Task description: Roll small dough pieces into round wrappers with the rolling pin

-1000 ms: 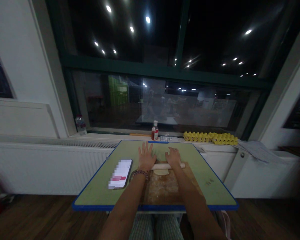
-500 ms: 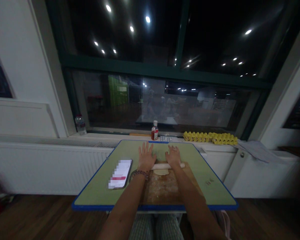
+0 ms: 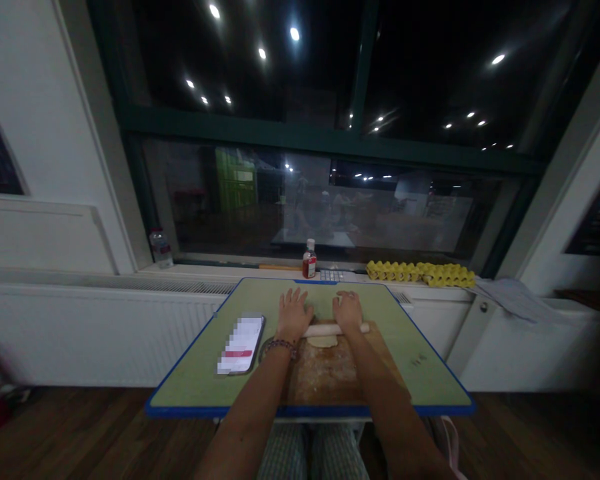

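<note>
Rolling pin (image 3: 326, 330) under splayed left hand (image 3: 293, 317), palm-down right hand (image 3: 348, 312)

Your left hand (image 3: 293, 319) and right hand (image 3: 349, 311) lie over the rolling pin (image 3: 325, 330); dough (image 3: 323, 342) sits nearer you than your fingers (image 3: 296, 296), a phone (image 3: 243, 345) to their left.
</note>
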The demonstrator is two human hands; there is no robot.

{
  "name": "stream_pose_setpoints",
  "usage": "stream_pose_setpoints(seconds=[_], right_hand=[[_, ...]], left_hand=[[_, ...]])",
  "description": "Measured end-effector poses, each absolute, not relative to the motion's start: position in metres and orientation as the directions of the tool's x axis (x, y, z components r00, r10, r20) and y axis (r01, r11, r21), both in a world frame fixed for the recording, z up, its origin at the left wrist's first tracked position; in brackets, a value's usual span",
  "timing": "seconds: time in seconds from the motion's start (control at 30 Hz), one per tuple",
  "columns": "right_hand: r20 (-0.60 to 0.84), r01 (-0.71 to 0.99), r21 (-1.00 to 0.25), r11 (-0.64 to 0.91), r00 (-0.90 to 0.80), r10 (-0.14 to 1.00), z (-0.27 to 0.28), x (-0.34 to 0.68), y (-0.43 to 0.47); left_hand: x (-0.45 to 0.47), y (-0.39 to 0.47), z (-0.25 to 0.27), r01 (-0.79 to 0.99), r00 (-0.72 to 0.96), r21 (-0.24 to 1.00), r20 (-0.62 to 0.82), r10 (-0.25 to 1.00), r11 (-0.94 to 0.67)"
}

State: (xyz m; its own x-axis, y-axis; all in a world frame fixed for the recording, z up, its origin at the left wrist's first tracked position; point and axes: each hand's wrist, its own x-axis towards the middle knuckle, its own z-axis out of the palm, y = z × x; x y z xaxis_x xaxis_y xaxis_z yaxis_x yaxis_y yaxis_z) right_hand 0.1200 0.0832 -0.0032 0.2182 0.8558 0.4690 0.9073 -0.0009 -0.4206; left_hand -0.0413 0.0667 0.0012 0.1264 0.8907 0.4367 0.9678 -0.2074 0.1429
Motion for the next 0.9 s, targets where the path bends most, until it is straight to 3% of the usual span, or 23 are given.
stream_pose_setpoints(seconds=[0.33, 0.47, 0.63, 0.77, 0.9], right_hand=[[0.405, 0.918, -0.394, -0.05, 0.222, 0.887, -0.006, 0.119, 0.086], [0.413, 0.909, -0.414, -0.057, 0.243, 0.878, -0.003, 0.118, 0.084], [0.483, 0.886, -0.459, 0.069, 0.184, 0.856, 0.002, 0.117, 0.079], [0.498, 0.885, -0.409, 0.222, 0.013, 0.867, 0.003, 0.117, 0.078], [0.476, 0.878, -0.395, 0.269, -0.056, 0.878, 0.006, 0.118, 0.076]], left_hand=[[-0.04, 0.071, -0.006, 0.928, 0.28, 0.106, 0.439, 0.854, -0.358], [-0.039, 0.068, -0.005, 0.97, 0.14, 0.121, 0.434, 0.89, -0.212], [-0.038, 0.064, -0.001, 0.98, 0.075, 0.131, 0.451, 0.889, -0.149], [-0.038, 0.062, 0.0, 0.978, 0.087, 0.129, 0.475, 0.876, -0.167], [-0.038, 0.063, 0.002, 0.977, 0.081, 0.14, 0.459, 0.885, -0.162]])
